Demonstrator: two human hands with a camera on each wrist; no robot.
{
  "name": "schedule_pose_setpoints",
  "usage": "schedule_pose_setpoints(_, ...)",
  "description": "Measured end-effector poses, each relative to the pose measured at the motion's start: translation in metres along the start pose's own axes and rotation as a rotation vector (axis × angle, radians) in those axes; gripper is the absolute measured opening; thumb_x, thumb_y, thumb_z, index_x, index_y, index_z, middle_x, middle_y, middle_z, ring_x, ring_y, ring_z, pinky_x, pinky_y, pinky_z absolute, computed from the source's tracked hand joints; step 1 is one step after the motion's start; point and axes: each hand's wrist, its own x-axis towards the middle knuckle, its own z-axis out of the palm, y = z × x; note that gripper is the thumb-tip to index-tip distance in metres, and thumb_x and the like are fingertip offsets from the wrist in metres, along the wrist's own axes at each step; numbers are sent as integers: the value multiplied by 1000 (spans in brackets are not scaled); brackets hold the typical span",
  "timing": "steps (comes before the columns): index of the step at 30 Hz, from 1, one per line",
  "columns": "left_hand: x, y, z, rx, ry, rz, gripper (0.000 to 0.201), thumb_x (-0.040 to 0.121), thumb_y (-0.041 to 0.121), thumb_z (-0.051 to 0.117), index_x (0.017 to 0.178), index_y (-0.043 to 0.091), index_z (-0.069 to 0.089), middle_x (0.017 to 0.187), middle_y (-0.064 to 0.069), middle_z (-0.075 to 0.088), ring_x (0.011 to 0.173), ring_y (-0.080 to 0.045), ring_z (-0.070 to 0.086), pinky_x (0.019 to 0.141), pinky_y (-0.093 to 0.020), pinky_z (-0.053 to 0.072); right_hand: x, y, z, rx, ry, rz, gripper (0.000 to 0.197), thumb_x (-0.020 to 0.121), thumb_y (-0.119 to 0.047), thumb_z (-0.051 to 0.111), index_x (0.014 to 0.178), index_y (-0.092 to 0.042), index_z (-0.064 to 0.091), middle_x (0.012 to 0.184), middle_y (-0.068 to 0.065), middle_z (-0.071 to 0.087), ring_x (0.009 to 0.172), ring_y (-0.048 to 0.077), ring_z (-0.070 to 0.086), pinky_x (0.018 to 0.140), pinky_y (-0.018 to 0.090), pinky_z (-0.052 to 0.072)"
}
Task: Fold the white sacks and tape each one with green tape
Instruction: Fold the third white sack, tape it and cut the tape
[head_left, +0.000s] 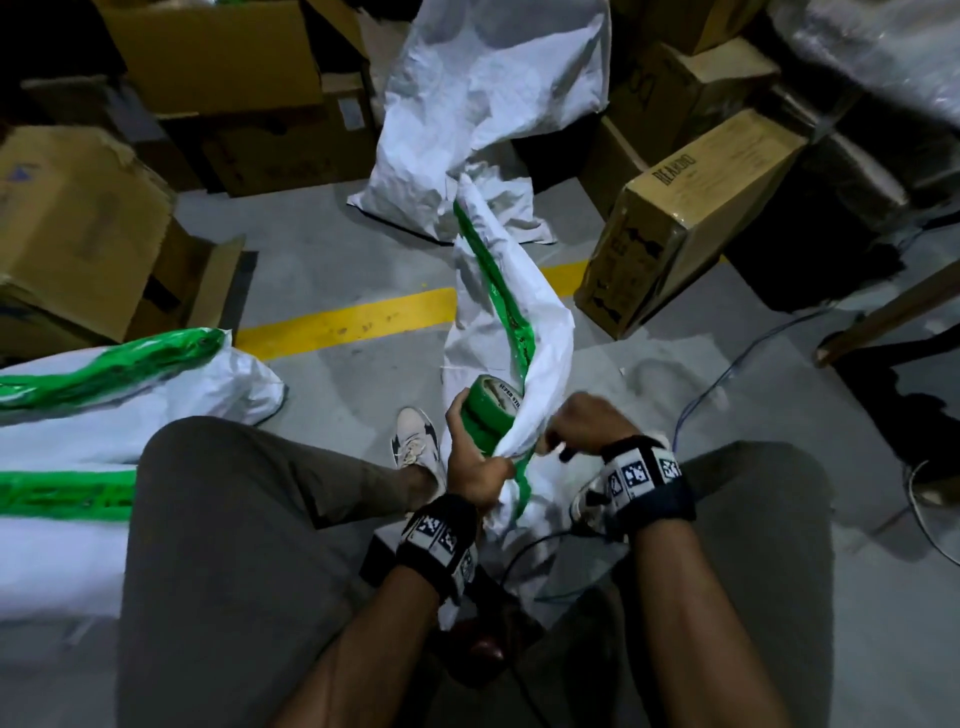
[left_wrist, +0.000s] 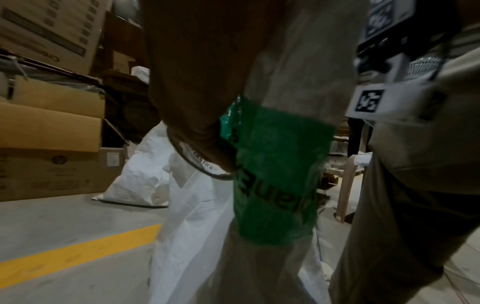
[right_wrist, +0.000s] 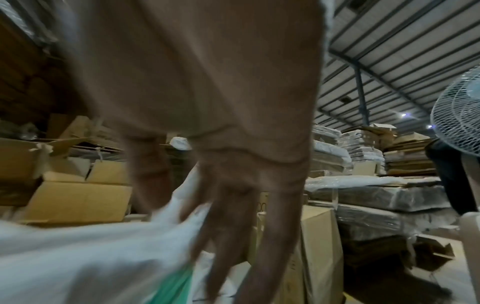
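Observation:
In the head view I sit with a long, folded white sack (head_left: 540, 332) running from the floor up between my knees. A strip of green tape (head_left: 498, 280) runs along its fold. My left hand (head_left: 470, 452) grips the green tape roll (head_left: 493, 410) against the sack's left side. The left wrist view shows the thumb over the roll (left_wrist: 275, 164), with the sack (left_wrist: 192, 226) hanging below. My right hand (head_left: 587, 421) pinches the sack's right edge, level with the roll. In the blurred right wrist view its fingers (right_wrist: 233, 226) lie on the white sack (right_wrist: 78, 257).
Taped white sacks (head_left: 78, 441) lie at my left knee, and a loose white sack (head_left: 483, 104) stands farther back. Cardboard boxes (head_left: 691, 223) (head_left: 78, 218) ring the grey floor, which has a yellow line (head_left: 343, 322). Cables (head_left: 727, 384) trail on the right. A fan (right_wrist: 462, 115) stands to the right.

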Motion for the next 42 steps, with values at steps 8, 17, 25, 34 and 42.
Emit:
schedule_pose_setpoints(8, -16, 20, -42, 45, -278, 24, 103, 51, 4, 72, 145, 7, 29, 140, -7, 51, 126, -10, 56, 99, -28, 50, 68, 3, -64, 221, 422, 207, 129, 66, -78, 73, 155, -3, 19, 154, 19, 39, 126, 41, 53, 98, 46, 50)
schedule_pose_setpoints(17, -22, 36, -38, 251, -430, 144, 75, 82, 12, 73, 147, 18, 36, 145, 7, 50, 133, -16, 52, 99, -36, 51, 97, 36, -41, 50, 413, 150, 67, 76, -56, 72, 112, 0, 63, 115, 24, 65, 104, 37, 63, 70, 30, 39)
schedule_pose_setpoints(25, 0, 85, -43, 239, -564, 128, 92, 57, 3, 71, 143, 19, 45, 139, 7, 59, 129, -12, 56, 97, -31, 53, 9, 90, -71, 382, 530, 250, 52, 73, -32, 72, 112, 2, 66, 104, 18, 65, 92, 32, 65, 64, 29, 47)
schedule_pose_setpoints(34, 55, 147, 8, 407, -649, 365, 85, 66, -6, 69, 143, 23, 48, 139, 8, 58, 121, -7, 60, 93, -31, 54, 3, 207, -18, 1012, 814, 178, 54, 53, -51, 85, 90, -15, 71, 106, 12, 74, 101, 34, 70, 89, 61, 54)
schedule_pose_setpoints(42, 83, 128, 1, 964, -810, 671, 89, 73, 5, 60, 148, 46, 37, 133, 3, 51, 113, -27, 61, 88, -39, 52, -79, 136, 1, 757, 219, 355, 65, 77, -70, 67, 85, -5, 68, 80, 19, 72, 60, 26, 64, 57, 31, 51)
